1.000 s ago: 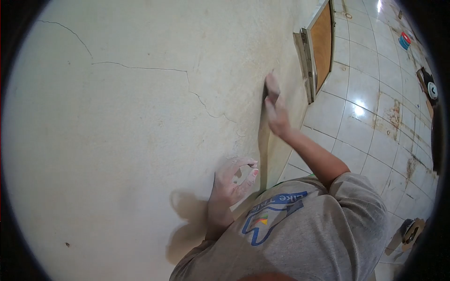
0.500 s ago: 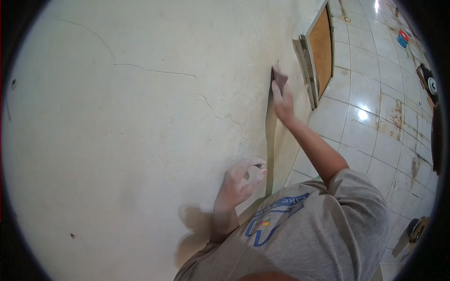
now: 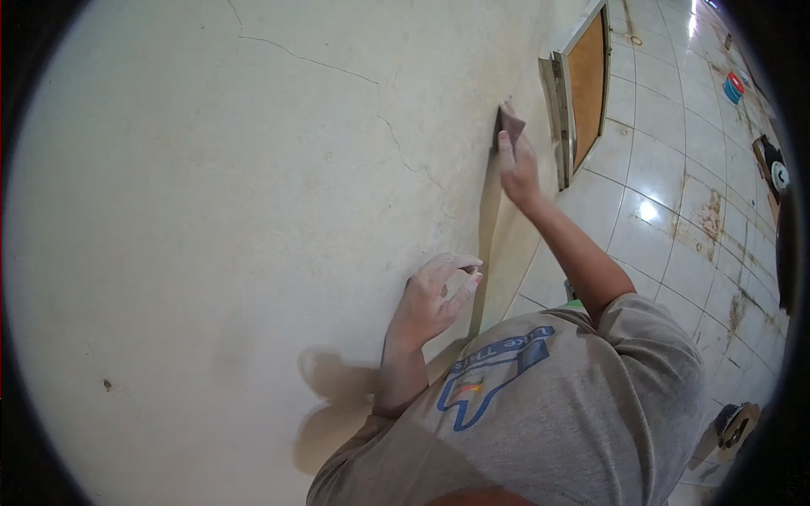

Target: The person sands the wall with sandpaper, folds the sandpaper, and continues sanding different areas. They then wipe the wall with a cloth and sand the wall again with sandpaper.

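Note:
My right hand [image 3: 518,169] reaches up along the wall and holds a folded piece of brown sandpaper [image 3: 511,125] flat against it. The thumb lies over the sheet, while the other fingers are partly hidden behind it. Lower down, my left hand [image 3: 437,295] is close to the same wall [image 3: 253,211], its fingers and thumb curved into a ring with a gap at the tips. Nothing plainly shows in it. White dust coats the fingers of both hands. Thin cracks run across the wall's upper part.
A wooden door panel in a pale frame [image 3: 588,84] stands beyond my right hand. White floor tiles [image 3: 654,177] with brown stains lie to the right. A red and blue round container [image 3: 733,88] is on the floor, with dark objects [image 3: 737,426] at the lower right.
The view has shifted, so the wall cracks sit higher and farther right. My right hand keeps the sandpaper on the wall, and my left hand keeps its curved shape.

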### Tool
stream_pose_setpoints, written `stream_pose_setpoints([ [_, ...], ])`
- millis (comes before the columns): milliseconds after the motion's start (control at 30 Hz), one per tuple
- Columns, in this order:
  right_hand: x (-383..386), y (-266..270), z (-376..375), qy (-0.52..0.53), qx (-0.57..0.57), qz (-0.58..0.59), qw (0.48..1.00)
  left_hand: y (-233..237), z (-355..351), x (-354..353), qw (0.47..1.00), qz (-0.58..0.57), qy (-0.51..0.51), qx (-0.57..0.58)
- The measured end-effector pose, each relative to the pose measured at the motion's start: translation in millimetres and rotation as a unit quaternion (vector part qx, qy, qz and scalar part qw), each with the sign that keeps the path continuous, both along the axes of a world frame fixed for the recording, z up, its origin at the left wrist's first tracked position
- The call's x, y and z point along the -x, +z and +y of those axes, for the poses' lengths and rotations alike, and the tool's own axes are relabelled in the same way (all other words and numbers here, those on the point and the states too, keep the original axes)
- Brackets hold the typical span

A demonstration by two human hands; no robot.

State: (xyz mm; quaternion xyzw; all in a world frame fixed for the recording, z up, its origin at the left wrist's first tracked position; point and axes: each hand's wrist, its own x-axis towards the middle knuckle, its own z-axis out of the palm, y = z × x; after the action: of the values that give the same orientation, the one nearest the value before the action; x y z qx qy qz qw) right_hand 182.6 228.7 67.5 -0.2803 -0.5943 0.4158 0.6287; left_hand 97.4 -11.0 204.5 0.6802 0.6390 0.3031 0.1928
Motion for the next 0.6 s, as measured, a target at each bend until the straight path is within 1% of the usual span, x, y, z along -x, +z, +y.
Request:
stream_pose_setpoints([
  [67, 11.1, 16.0, -32.4, 0.012, -0.022, 0.040, 0.999, 4.6, 2.4, 0.8, 1.000, -0.008, -0.008, 0.004],
  [133, 12.9, 8.6, -64.1, 0.011, -0.139, -0.048, 0.989, 3.4, -1.3, -0.7, 1.000, -0.018, 0.000, 0.008],
  [167, 12.5, 2.8, -86.2, 0.058, -0.151, -0.038, 0.986, 2.6, -1.6, -0.3, 1.000, -0.020, 0.003, 0.007],
  [200, 13.3, -4.9, -102.0, 0.101, -0.163, -0.026, 0.981, 1.1, -0.7, 1.0, 1.000, -0.020, 0.003, 0.005],
  [300, 11.0, -53.2, -112.3, 0.131, -0.198, -0.093, 0.967, -6.1, 2.2, 5.0, 0.999, 0.008, -0.020, -0.024],
  [400, 12.8, -65.3, -70.7, 0.010, -0.150, -0.104, 0.983, -5.3, 1.2, 5.3, 1.000, 0.001, -0.010, 0.005],
  [467, 12.2, -55.4, -36.6, -0.039, -0.002, -0.077, 0.996, -4.7, 1.2, 3.4, 1.000, 0.003, -0.005, 0.009],
  [600, 15.6, -21.5, -16.7, 0.030, 0.151, 0.019, 0.988, -4.5, 1.5, 2.9, 1.000, -0.004, -0.004, 0.009],
])
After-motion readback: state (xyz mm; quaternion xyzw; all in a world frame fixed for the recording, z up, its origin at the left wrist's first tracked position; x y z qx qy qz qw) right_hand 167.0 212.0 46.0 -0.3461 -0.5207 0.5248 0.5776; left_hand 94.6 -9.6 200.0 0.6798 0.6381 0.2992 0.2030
